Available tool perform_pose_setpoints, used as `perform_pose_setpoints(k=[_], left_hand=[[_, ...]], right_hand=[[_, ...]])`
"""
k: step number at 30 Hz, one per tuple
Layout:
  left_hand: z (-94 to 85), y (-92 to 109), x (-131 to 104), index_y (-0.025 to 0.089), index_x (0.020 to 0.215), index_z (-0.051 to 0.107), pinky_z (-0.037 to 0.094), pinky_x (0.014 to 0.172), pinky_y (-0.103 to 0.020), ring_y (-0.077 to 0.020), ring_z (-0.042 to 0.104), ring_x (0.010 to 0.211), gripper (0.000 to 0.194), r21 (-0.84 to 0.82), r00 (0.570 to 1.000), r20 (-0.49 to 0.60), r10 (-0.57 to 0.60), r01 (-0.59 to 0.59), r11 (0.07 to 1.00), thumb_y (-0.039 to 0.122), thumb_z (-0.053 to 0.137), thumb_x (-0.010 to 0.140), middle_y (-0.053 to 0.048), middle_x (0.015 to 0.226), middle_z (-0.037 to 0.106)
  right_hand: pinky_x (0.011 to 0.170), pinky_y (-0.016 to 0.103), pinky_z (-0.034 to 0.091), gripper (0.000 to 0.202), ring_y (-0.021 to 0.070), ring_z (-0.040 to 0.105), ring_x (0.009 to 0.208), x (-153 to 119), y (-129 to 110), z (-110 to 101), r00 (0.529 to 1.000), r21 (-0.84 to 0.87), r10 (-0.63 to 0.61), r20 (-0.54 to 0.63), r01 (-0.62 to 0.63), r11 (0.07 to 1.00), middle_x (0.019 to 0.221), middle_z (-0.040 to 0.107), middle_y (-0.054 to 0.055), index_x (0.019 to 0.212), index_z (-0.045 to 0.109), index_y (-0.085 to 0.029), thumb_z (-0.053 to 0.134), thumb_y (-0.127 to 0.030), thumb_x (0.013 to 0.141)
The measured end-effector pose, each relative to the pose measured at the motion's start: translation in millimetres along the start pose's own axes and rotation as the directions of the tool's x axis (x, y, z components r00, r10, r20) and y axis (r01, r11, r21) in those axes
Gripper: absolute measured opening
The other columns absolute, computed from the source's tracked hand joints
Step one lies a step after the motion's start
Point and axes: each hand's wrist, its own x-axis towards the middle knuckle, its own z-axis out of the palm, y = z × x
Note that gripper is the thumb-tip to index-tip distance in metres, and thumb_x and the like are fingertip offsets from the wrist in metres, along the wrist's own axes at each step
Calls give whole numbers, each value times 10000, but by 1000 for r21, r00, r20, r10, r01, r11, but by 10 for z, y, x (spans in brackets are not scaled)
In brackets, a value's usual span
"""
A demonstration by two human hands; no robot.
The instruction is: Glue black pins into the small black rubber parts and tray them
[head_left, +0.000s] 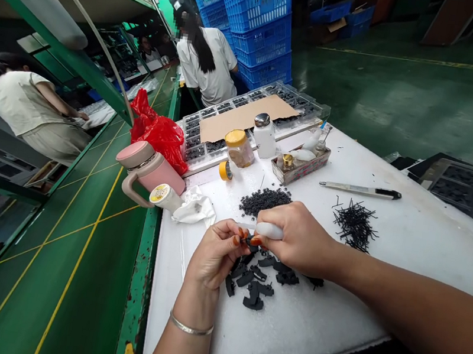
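My left hand (216,251) is closed in a pinch on a small black part (247,240) over the white table (282,340). My right hand (298,238) is wrapped round a white squeeze bottle (268,230), whose narrow tip points left towards my left fingers. Whether the tip touches the part is too small to tell. Below my hands lie several curved black pieces (255,290). Just beyond them is a pile of small black rings (265,201), and to the right a heap of thin black pins (354,224).
A pink flask (151,172), white cloth (196,206), yellow-lidded jar (239,149), metal-topped bottle (264,136), small box of bottles (300,164) and pen (360,190) surround the work. Left runs a green conveyor (82,272). Two people work beyond, near blue crates (260,25).
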Motion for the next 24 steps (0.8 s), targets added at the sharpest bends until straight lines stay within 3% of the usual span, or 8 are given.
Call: perform_pose_setpoints(k=[5,8,11,17,21,24], left_hand=[[-39,4,9,105,630,623,545,547,-192,-126,614,601,290,39,998,21,-62,61,997,204,876,529,-54,677,650],[-43,-2,13,104,615,616,546,546,-190,-122,612,605,295,60,993,53,-102,99,993,193,880,516,-49,716,649],[-22,-7,10,114,626,604,543,549,-193,-118,607,606,302,54,996,54,-74,71,996,217,873,537,-32,729,633],[1,11,-6,138,707,612,509,562,-166,-98,583,612,252,25,998,50,36,-37,999,248,826,633,-21,720,617],[-14,4,-27,140,716,607,495,589,-182,-93,563,621,226,-24,990,135,31,-28,999,245,801,669,-21,747,601],[-21,-9,-43,137,711,601,482,589,-183,-93,556,633,218,-41,988,155,6,1,999,234,793,677,-22,756,588]], right_hand=[[494,219,236,197,74,410,495,10,22,32,1000,-24,-8,0,8,1000,503,498,-19,528,462,-139,579,-140,686],[470,212,245,208,72,422,481,22,36,32,997,10,80,11,-80,997,484,500,-21,511,477,-135,594,-136,683],[442,192,287,189,74,461,465,44,63,27,983,159,177,56,-184,970,485,531,-18,530,528,-133,599,-147,705],[407,172,378,215,81,513,433,75,120,46,945,596,249,214,-328,733,501,568,-18,651,580,-131,699,-301,708],[415,184,397,292,88,529,436,82,126,58,927,686,185,326,-367,628,515,584,-4,652,578,-124,737,-368,679],[413,192,394,303,88,515,426,79,126,72,933,712,146,329,-347,611,505,583,0,624,563,-122,750,-358,665]])
